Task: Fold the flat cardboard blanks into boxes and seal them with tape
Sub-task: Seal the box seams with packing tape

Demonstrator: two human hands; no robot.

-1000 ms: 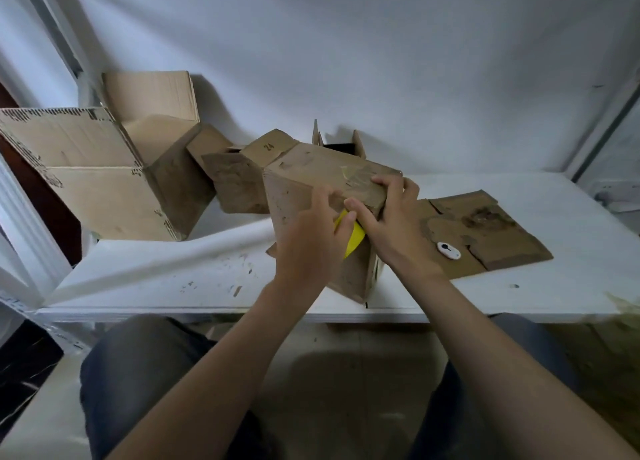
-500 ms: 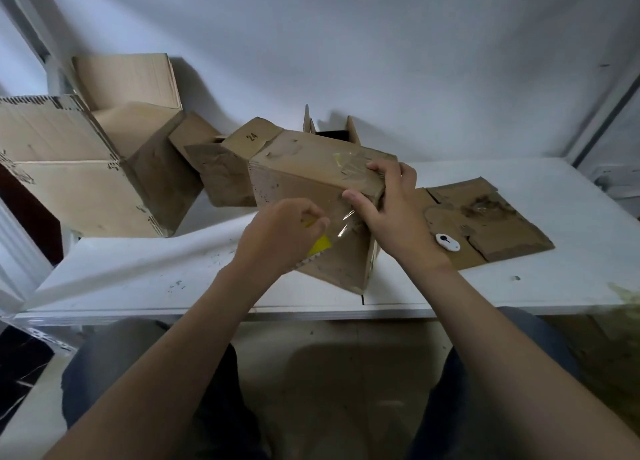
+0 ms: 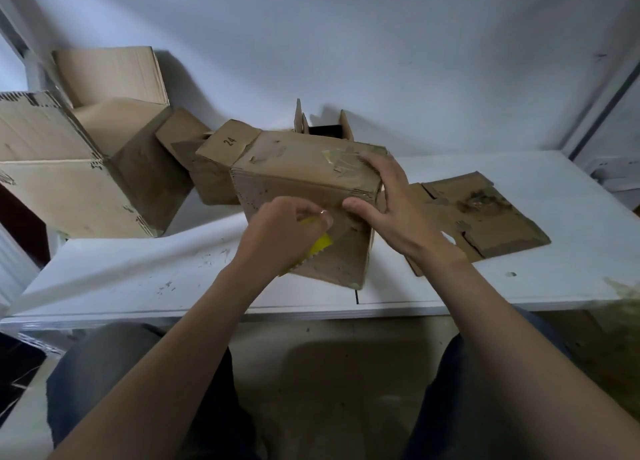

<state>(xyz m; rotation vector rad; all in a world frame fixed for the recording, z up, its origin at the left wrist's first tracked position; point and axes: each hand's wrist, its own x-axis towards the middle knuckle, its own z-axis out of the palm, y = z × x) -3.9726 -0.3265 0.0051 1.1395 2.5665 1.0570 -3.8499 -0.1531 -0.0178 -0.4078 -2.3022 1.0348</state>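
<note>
The left hand (image 3: 277, 234) is curled around a yellow tape dispenser (image 3: 320, 246) and holds it against the front face of the cardboard box (image 3: 298, 175), low on that face; the toothed edge of the dispenser shows just under the fingers. The right hand (image 3: 398, 206) is spread wide on the right upper corner of the box. Its thumb presses flat on the front face and its straight fingers lie over the top edge. A small glint is between the left fingertips and the right thumb; it is perhaps a strip of clear tape, but the view is too poor to be sure. On top of the box, beside the right fingers, lies a wrinkled patch of tape (image 3: 337, 158). The box is closed and stands tilted on the white table (image 3: 138, 272), with its lowest corner near the front edge of the table. To the right of the box, partly hidden under the right wrist, a flat cardboard blank (image 3: 491, 224) lies on the table. Behind the box an open box (image 3: 346, 128) shows its upright flaps. To the left of the box is a smaller box with a flap marked 24 (image 3: 227, 142), and farther left a large open carton (image 3: 69, 182) lies on its side. Below the box, dark trousers (image 3: 104, 373) cover the person's knees.
</note>
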